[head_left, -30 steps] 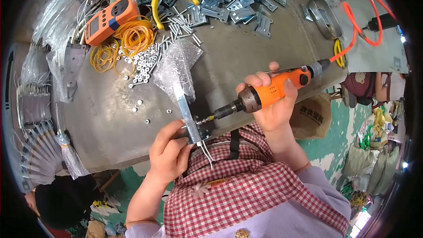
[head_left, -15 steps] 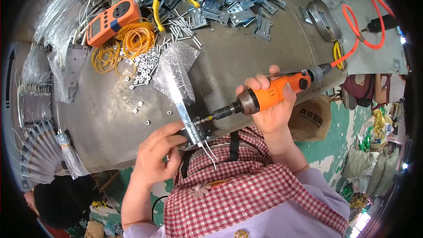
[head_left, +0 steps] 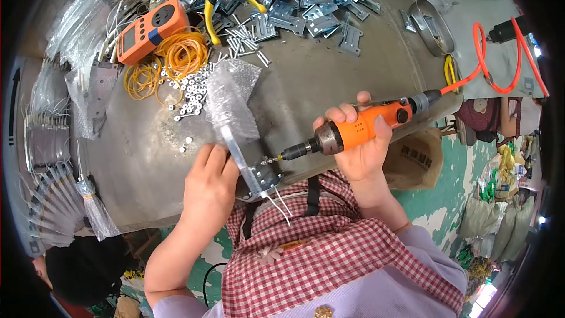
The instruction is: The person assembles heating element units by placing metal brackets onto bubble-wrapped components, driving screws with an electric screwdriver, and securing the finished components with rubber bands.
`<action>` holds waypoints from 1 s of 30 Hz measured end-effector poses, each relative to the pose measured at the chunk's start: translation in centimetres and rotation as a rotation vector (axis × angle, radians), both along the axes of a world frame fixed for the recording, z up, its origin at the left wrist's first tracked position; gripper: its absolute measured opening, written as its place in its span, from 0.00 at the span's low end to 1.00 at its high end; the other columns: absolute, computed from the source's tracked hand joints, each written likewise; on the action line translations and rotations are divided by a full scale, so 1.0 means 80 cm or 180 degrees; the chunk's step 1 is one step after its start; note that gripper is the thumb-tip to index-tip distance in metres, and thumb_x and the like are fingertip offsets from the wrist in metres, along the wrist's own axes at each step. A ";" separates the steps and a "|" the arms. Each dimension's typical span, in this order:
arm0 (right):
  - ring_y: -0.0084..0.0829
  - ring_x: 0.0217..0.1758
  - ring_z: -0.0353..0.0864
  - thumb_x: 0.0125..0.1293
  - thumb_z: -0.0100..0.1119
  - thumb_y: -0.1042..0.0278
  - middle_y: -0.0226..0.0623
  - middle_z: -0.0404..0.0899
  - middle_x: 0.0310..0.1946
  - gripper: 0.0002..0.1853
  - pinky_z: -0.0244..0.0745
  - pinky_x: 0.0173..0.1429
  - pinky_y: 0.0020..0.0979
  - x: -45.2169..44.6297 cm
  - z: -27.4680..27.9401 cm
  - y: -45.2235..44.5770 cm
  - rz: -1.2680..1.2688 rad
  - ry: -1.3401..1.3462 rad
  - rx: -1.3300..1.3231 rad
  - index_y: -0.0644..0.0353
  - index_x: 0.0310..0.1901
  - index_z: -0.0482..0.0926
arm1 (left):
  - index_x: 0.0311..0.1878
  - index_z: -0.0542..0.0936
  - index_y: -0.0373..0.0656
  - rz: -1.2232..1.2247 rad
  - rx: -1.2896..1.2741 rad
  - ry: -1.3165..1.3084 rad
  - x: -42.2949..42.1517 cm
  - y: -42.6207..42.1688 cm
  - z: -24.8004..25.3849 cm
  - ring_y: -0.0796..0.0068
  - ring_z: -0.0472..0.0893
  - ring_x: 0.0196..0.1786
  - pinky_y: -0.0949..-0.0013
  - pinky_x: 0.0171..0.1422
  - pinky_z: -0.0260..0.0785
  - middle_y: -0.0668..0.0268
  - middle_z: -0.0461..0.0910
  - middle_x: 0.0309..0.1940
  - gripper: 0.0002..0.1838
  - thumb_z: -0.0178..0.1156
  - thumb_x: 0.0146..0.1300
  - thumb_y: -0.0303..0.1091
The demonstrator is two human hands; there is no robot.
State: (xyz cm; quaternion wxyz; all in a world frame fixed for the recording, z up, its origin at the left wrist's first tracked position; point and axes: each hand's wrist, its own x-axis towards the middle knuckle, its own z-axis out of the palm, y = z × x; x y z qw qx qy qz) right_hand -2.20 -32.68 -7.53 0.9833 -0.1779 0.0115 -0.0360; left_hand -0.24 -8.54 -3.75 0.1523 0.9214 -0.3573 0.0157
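Note:
My right hand [head_left: 366,156] is wrapped round an orange power screwdriver [head_left: 359,131], which points left. Its bit meets a screw at the side of a silver metal bar [head_left: 240,160] with a dark plate. Two white wires [head_left: 281,205] hang from the bar's near end, and bubble wrap [head_left: 232,97] covers its far end. My left hand [head_left: 209,182] has its fingers curled against the left side of the bar, their tips partly hidden. Small white-and-metal nuts or spacers [head_left: 187,141] lie beyond that hand.
Along the back lie a heap of metal brackets [head_left: 318,6], yellow-handled pliers [head_left: 212,20], screws [head_left: 244,41], rubber bands [head_left: 182,50] and an orange meter [head_left: 153,30]. A metal tin [head_left: 432,26] and the driver's red coiled cord [head_left: 479,53] are at the right. Bubble-wrapped parts [head_left: 88,94] line the left.
My left hand has shifted up and left, its fingers now more curled against the bar. The bar has turned and its far end moved left. The screwdriver has barely moved; its cord has swung.

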 end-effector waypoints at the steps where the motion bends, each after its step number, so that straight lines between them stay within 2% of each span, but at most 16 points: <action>1: 0.31 0.45 0.69 0.58 0.58 0.56 0.32 0.74 0.34 0.20 0.59 0.60 0.50 0.000 0.000 -0.003 0.0014 -0.0014 -0.0027 0.49 0.50 0.68 | 0.35 0.75 0.35 -0.0006 0.0032 0.0060 -0.001 0.000 0.001 0.57 0.72 0.44 0.64 0.42 0.71 0.55 0.72 0.40 0.15 0.55 0.38 0.21; 5: 0.31 0.45 0.70 0.58 0.59 0.56 0.32 0.74 0.34 0.20 0.59 0.60 0.50 0.000 0.004 -0.007 0.0089 -0.0053 0.0004 0.50 0.50 0.69 | 0.34 0.75 0.35 -0.0096 0.0177 0.0194 0.001 0.003 0.008 0.58 0.72 0.42 0.64 0.40 0.71 0.56 0.72 0.37 0.14 0.55 0.38 0.21; 8: 0.31 0.45 0.70 0.58 0.59 0.56 0.32 0.74 0.34 0.20 0.59 0.60 0.50 0.000 0.004 -0.008 0.0114 -0.0083 0.0043 0.50 0.50 0.69 | 0.33 0.75 0.37 -0.0227 -0.0073 0.0347 0.000 -0.003 0.014 0.60 0.72 0.38 0.65 0.39 0.70 0.58 0.72 0.33 0.14 0.55 0.38 0.21; 10: 0.31 0.45 0.70 0.58 0.58 0.56 0.32 0.74 0.34 0.20 0.60 0.60 0.50 0.000 0.002 -0.009 0.0100 -0.0074 0.0029 0.50 0.50 0.69 | 0.30 0.75 0.38 -0.0039 -0.0446 0.0558 -0.004 -0.007 0.014 0.59 0.72 0.35 0.62 0.36 0.69 0.60 0.72 0.29 0.13 0.59 0.35 0.18; 11: 0.31 0.45 0.70 0.58 0.58 0.56 0.32 0.74 0.35 0.20 0.60 0.60 0.50 -0.001 0.001 -0.009 0.0096 -0.0061 0.0012 0.50 0.50 0.69 | 0.30 0.75 0.38 -0.0047 -0.0446 0.0569 -0.003 -0.006 0.015 0.59 0.72 0.35 0.62 0.36 0.69 0.60 0.72 0.29 0.13 0.59 0.35 0.18; 13: 0.31 0.45 0.70 0.58 0.58 0.56 0.32 0.74 0.35 0.20 0.60 0.60 0.50 0.000 0.001 -0.009 0.0090 -0.0063 0.0032 0.50 0.51 0.69 | 0.37 0.76 0.38 -0.0288 -0.0026 0.0820 -0.002 -0.002 0.018 0.59 0.74 0.39 0.64 0.41 0.71 0.59 0.74 0.36 0.16 0.55 0.40 0.21; 17: 0.31 0.46 0.70 0.58 0.58 0.57 0.33 0.74 0.35 0.20 0.60 0.61 0.50 0.002 0.001 -0.012 0.0087 -0.0115 0.0040 0.50 0.51 0.68 | 0.40 0.76 0.37 -0.0433 0.0000 0.0740 -0.001 -0.008 0.019 0.58 0.74 0.43 0.65 0.43 0.72 0.58 0.74 0.39 0.17 0.55 0.42 0.22; 19: 0.32 0.46 0.70 0.58 0.58 0.57 0.33 0.74 0.35 0.20 0.60 0.61 0.50 0.003 0.001 -0.014 0.0084 -0.0144 0.0038 0.50 0.51 0.68 | 0.42 0.75 0.37 -0.0477 0.0293 0.0601 0.001 -0.010 0.021 0.59 0.75 0.45 0.67 0.43 0.73 0.57 0.74 0.41 0.18 0.55 0.42 0.23; 26: 0.32 0.46 0.70 0.58 0.58 0.56 0.33 0.74 0.35 0.20 0.60 0.60 0.51 0.002 0.002 -0.017 0.0078 -0.0120 0.0069 0.50 0.51 0.68 | 0.42 0.75 0.37 -0.0695 0.0576 0.0257 0.002 -0.010 0.021 0.60 0.75 0.46 0.66 0.40 0.74 0.56 0.73 0.43 0.19 0.55 0.42 0.25; 29: 0.32 0.46 0.70 0.58 0.58 0.57 0.33 0.74 0.35 0.20 0.61 0.60 0.51 0.003 0.004 -0.017 0.0067 -0.0125 0.0082 0.51 0.51 0.68 | 0.42 0.75 0.38 -0.0590 0.0529 0.0449 0.003 -0.008 0.018 0.60 0.76 0.43 0.67 0.39 0.75 0.56 0.74 0.41 0.18 0.56 0.41 0.23; 30: 0.32 0.46 0.70 0.58 0.58 0.57 0.33 0.74 0.35 0.20 0.61 0.60 0.51 0.004 0.004 -0.018 0.0067 -0.0129 0.0084 0.51 0.51 0.68 | 0.41 0.75 0.38 -0.0397 0.0180 0.0570 0.002 -0.006 0.016 0.59 0.76 0.41 0.68 0.39 0.74 0.56 0.74 0.40 0.18 0.57 0.41 0.21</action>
